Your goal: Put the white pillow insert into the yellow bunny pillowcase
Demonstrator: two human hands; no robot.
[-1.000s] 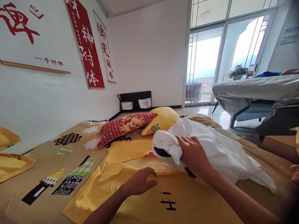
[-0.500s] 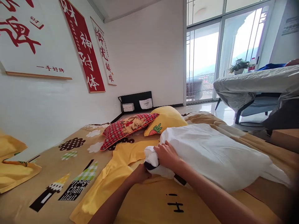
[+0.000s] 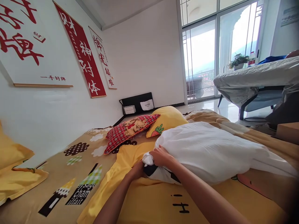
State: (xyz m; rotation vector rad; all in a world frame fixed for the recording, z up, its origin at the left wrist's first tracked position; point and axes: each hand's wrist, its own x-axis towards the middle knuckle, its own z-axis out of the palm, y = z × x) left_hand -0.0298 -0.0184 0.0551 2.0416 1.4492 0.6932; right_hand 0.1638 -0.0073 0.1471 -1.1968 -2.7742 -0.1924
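A puffy white pillow (image 3: 205, 149) with black patches at its left end lies on a yellow pillowcase (image 3: 149, 199) printed with "Hi". My right hand (image 3: 161, 157) is closed on the pillow's bunched left corner. Just below and to the left, my left hand (image 3: 137, 170) grips the same corner, its fingertips partly hidden by the folded fabric. Beyond both hands, a red plaid cushion (image 3: 130, 129) leans against a yellow pillow (image 3: 169, 119) with a carrot print.
A brown patterned bedspread (image 3: 93, 183) spreads beneath everything. More yellow bedding (image 3: 16, 171) sits at the left edge. To the right stand a covered table (image 3: 254, 74), a chair (image 3: 263, 98) and a cardboard box (image 3: 287, 132). Wall scrolls (image 3: 80, 53) hang at left.
The view has tilted slightly. Both hands stay on the pillow's corner and have drawn closer together, and the white fabric there is bunched more tightly.
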